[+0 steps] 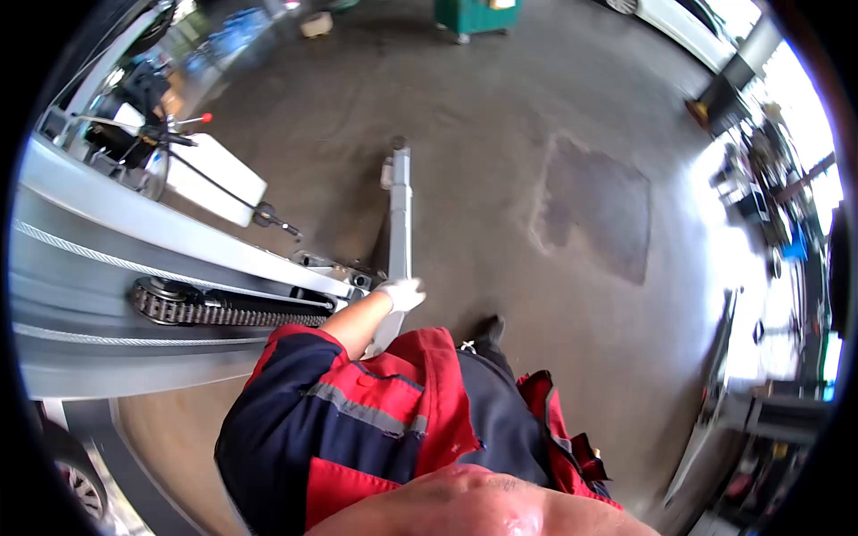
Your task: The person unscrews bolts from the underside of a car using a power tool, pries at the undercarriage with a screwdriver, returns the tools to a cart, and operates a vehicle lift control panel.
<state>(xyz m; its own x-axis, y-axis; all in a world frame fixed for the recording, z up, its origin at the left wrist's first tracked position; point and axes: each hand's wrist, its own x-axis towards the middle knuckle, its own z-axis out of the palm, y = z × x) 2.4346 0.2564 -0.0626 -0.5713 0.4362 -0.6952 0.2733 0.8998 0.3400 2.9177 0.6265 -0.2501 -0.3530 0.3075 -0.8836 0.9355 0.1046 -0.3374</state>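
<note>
My left hand [402, 294], in a white glove, lies across a long grey lift arm [400, 228] near its inner end. The fingers appear curled over its top. From there the lift arm stretches forward above the floor, ending in a round pad [399, 142]. Close to my left forearm is the grey lift post [134, 223], with a chain [241, 314] and steel cables [107, 260] running along its inside. My right hand does not show; the right side of my red and navy jacket hangs loose.
A white panel [214, 179] and a dark hose end [277, 220] stick out beside the post. Ahead stands a green cabinet on wheels [476, 16]. A white car [679, 29] is at the far right. Another lift arm [706, 429] and cluttered benches line the right side.
</note>
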